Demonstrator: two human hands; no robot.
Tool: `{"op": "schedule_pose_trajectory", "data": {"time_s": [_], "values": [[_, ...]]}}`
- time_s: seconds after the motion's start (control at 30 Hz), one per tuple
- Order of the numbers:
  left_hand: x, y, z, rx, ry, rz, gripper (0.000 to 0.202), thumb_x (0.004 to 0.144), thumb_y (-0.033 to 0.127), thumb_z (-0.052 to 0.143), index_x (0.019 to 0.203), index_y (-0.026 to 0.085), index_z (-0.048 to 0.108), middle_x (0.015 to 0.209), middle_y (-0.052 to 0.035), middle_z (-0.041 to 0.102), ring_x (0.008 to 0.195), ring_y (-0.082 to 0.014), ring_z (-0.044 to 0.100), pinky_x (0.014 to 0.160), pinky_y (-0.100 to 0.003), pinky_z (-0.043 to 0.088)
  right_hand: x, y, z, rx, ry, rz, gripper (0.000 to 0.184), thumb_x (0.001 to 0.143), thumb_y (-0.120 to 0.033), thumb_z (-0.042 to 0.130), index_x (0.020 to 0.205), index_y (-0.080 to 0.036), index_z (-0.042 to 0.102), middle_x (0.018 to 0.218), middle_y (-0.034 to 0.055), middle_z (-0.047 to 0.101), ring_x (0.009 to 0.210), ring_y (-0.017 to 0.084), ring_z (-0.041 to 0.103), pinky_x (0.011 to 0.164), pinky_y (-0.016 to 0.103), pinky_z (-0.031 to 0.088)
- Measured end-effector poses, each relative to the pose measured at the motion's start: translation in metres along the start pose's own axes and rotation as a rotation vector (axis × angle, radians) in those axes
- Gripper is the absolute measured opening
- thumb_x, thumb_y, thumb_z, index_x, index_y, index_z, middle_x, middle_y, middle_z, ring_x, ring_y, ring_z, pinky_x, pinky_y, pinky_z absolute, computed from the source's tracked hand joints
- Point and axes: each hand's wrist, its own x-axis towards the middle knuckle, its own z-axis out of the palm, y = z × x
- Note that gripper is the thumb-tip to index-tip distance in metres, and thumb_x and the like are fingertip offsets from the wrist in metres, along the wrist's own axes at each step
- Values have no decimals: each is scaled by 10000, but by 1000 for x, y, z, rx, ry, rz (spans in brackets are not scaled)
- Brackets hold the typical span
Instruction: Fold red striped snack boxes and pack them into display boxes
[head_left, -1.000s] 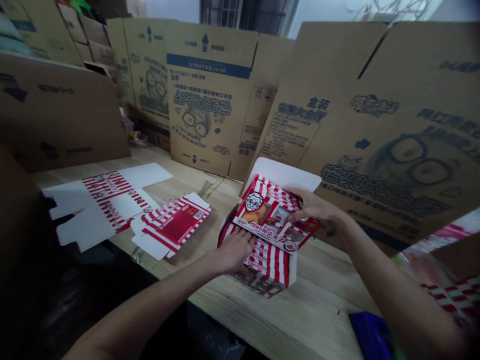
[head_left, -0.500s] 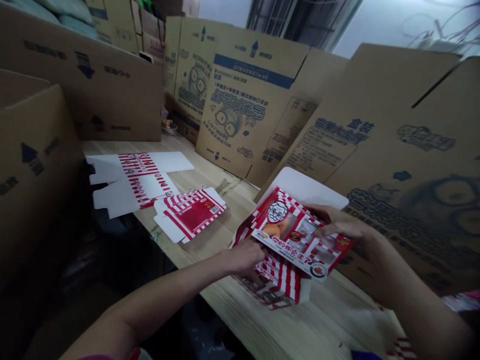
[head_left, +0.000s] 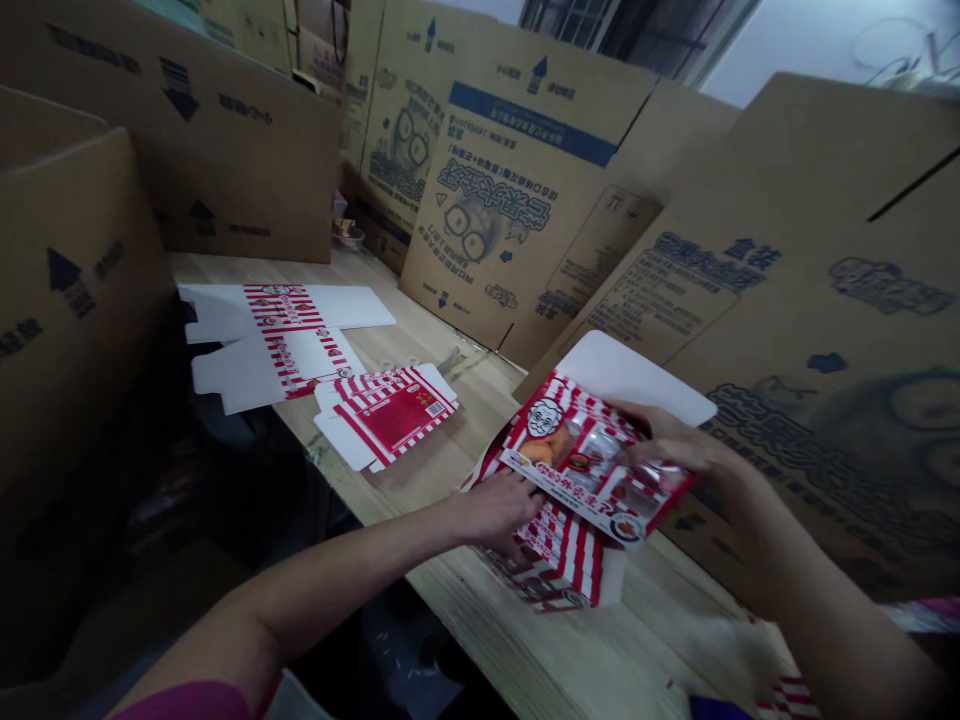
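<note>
A red-and-white striped display box (head_left: 551, 585) stands on the table with its white lid flap (head_left: 637, 375) raised and several striped packs inside. Above its opening, my right hand (head_left: 675, 440) grips the far right edge of a windowed snack box (head_left: 570, 480) printed with a bearded face and food pictures. This box lies tilted across the packs, its near edge toward me. My left hand (head_left: 502, 510) is closed over the near left side of the display box, fingers reaching in beside the windowed box; their tips are partly hidden.
Flat striped carton blanks (head_left: 277, 340) and folded striped boxes (head_left: 394, 415) lie on the wooden table (head_left: 442, 520) to the left. Large brown cartons (head_left: 510, 200) wall in the back and right. Another brown carton (head_left: 67, 270) stands at the left, and a small bowl (head_left: 349, 237) sits far back.
The windowed box has lowered slightly and tilted further into the display box, still in my right hand. My left hand stays at the near side. The camera view has shifted a little.
</note>
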Motion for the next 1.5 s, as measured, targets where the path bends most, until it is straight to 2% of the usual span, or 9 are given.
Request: {"op": "schedule_pose_trajectory", "data": {"time_s": [0.13, 0.3, 0.57, 0.83, 1.03, 1.13, 1.3, 1.43, 1.5], "values": [[1, 1, -1, 64, 7, 4, 803, 633, 518, 783, 1229, 44, 528, 1273, -232, 573, 1205, -353, 492, 1043, -447, 354, 18, 6, 10, -126, 161, -91, 857, 550, -345, 796, 1347, -177, 530, 1263, 81, 636, 1123, 355, 599, 981, 481, 492], [-1, 4, -2, 128, 24, 49, 716, 740, 603, 646, 1115, -6, 604, 1124, -241, 633, 1094, -353, 542, 984, -443, 393, 14, 24, 10, -188, 211, -145, 896, 572, -409, 811, 1378, -182, 491, 1325, 96, 586, 1175, 344, 567, 1046, 475, 439], [-1, 10, 9, 251, 131, 44, 680, 740, 605, 582, 1033, -6, 645, 1011, -268, 640, 962, -382, 568, 926, -527, 370, 7, 30, 14, -374, 314, -168, 906, 600, -502, 783, 1388, -184, 468, 1373, 121, 537, 1248, 363, 498, 1090, 502, 376], [-2, 11, 7, 239, 146, 38, 660, 689, 623, 617, 1013, 48, 637, 1003, -237, 645, 959, -359, 558, 894, -489, 383, 0, 35, 15, -464, 248, -221, 905, 654, -530, 749, 1420, -199, 400, 1426, 145, 471, 1283, 376, 458, 1105, 535, 345], [-6, 16, 3, 250, 157, 0, 659, 689, 614, 634, 1053, 65, 619, 993, -232, 659, 981, -377, 561, 962, -570, 307, -6, 48, 17, -471, 266, -215, 912, 685, -524, 730, 1452, -226, 337, 1463, 133, 436, 1307, 377, 438, 1107, 545, 346], [-7, 19, 4, 241, 175, 3, 651, 683, 585, 652, 1058, 54, 620, 969, -226, 663, 971, -369, 560, 968, -558, 294, -8, 46, 16, -475, 249, -220, 922, 672, -527, 737, 1449, -224, 343, 1471, 126, 432, 1314, 380, 434, 1112, 533, 348], [-5, 19, 7, 228, 209, 39, 631, 688, 573, 651, 1034, 46, 639, 887, -204, 665, 1134, -419, 466, 995, -559, 267, -5, 41, 13, -491, 193, -162, 936, 661, -553, 738, 1442, -225, 341, 1467, 128, 437, 1313, 382, 441, 1117, 526, 346], [-5, 17, 6, 211, 201, 39, 662, 682, 591, 647, 1036, 31, 634, 872, -188, 662, 980, -352, 529, 992, -533, 293, 1, 45, 17, -486, 176, -187, 972, 661, -537, 748, 1460, -224, 292, 1483, 139, 407, 1350, 371, 395, 1130, 541, 315], [-5, 17, 6, 218, 199, 34, 687, 663, 596, 660, 1048, 28, 630, 911, -205, 658, 1019, -367, 518, 984, -521, 306, 1, 47, 19, -479, 170, -199, 988, 656, -527, 757, 1466, -222, 280, 1482, 142, 407, 1352, 373, 390, 1125, 551, 318]]}}
